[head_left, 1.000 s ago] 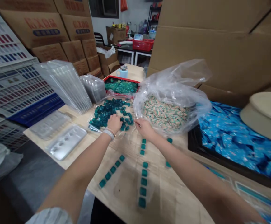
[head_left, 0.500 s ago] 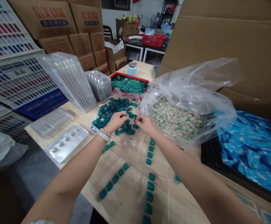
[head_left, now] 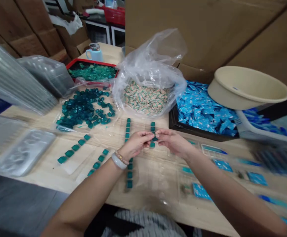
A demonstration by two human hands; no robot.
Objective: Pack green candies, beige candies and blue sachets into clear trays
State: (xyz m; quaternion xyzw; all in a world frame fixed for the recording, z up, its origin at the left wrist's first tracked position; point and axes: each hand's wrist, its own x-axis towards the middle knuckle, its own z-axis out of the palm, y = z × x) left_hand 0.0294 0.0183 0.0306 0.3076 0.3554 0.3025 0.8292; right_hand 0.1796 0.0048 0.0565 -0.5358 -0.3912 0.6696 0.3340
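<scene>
My left hand and my right hand meet fingertip to fingertip over a short row of teal cubes on the table. The fingers of both are closed in a pinch. A dark translucent teal cube shows at the right fingertips; what the left fingers hold is hidden. Left of them runs a longer row of teal cubes, partly behind my left hand. Two slanting rows of cubes lie farther left. Behind, a heap of loose teal cubes rests on clear plastic.
Behind the hands stand a clear bag of small wrapped pieces and a black tray of blue packets. A cream basin is at right. Clear plastic trays lie left. A blue mug stands near a red-rimmed tray.
My view has swung right. Both hands have left the loose heap of cubes and come together over the short row to its right, with a teal cube at the right fingertips.
</scene>
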